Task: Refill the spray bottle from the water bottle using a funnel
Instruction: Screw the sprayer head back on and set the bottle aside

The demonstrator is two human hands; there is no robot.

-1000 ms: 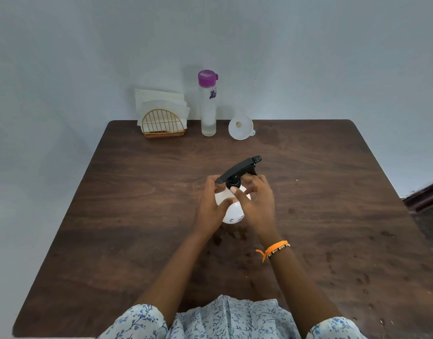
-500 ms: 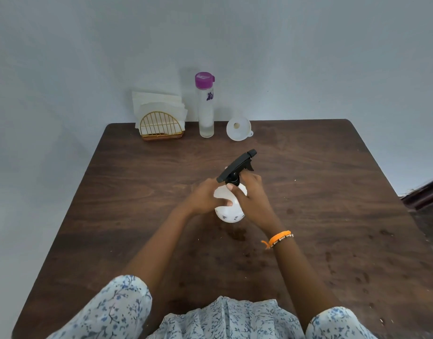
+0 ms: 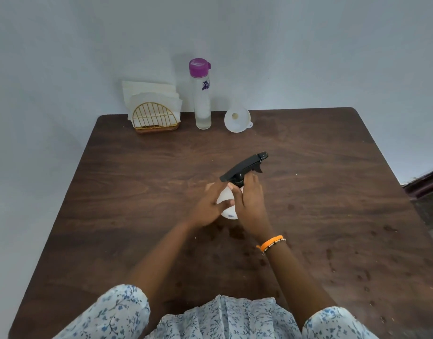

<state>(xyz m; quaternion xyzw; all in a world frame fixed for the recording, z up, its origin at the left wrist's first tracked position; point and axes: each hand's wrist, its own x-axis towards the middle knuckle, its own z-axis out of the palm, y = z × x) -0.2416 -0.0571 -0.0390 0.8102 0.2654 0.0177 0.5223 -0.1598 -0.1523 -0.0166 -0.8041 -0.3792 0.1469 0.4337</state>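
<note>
Left hand grips spray bottle body to brace it — right hand fingers clench the black spray head's collar, likely unscrewing; funnel waits.

A plain home room: a dark wooden table pushed against a bare pale wall, with a gold wire napkin holder full of paper napkins at its back edge.

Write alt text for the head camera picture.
A person's left hand holds a white spray bottle on a dark wooden table while the right hand grips its black trigger head. A water bottle, funnel and napkin holder stand behind.
</note>
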